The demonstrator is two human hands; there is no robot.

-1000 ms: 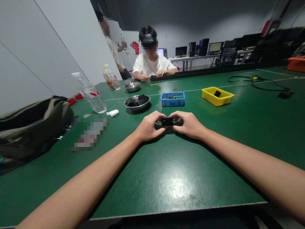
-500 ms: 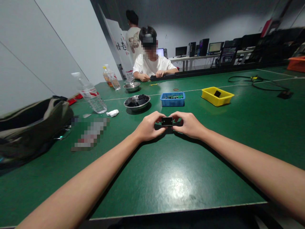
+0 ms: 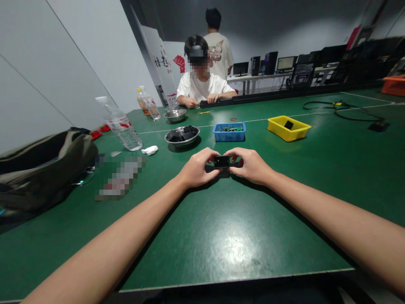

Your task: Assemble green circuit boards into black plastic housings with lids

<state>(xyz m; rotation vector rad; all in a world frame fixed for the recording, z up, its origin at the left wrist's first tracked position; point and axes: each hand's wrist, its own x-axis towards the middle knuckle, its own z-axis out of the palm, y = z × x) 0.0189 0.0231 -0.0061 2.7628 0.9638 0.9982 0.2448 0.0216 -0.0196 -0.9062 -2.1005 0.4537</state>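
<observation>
A small black rectangular plastic case (image 3: 222, 161) is held up between my two hands, just above the green table (image 3: 228, 228). My left hand (image 3: 201, 168) pinches its left end with thumb and fingers. On the opposite end, the fingers of my right hand (image 3: 248, 166) close the same way. The side facing me looks like a dark recess with a lighter rim. Beyond my hands stand a blue bin (image 3: 229, 134) with green circuit boards, a metal bowl (image 3: 182, 142) of black parts, and a yellow bin (image 3: 288, 131) with one black piece.
Plastic bottles (image 3: 122, 131), crumpled white tissue (image 3: 149, 150) and a dark bag (image 3: 44, 164) occupy the left side. A second metal bowl (image 3: 175, 120) sits farther back. Across the table sits a person in white (image 3: 205, 86); another stands behind. Black cables (image 3: 344, 107) lie at far right.
My hands and the black case stay nearly still. The standing person in the background has moved to the right, behind the seated person.
</observation>
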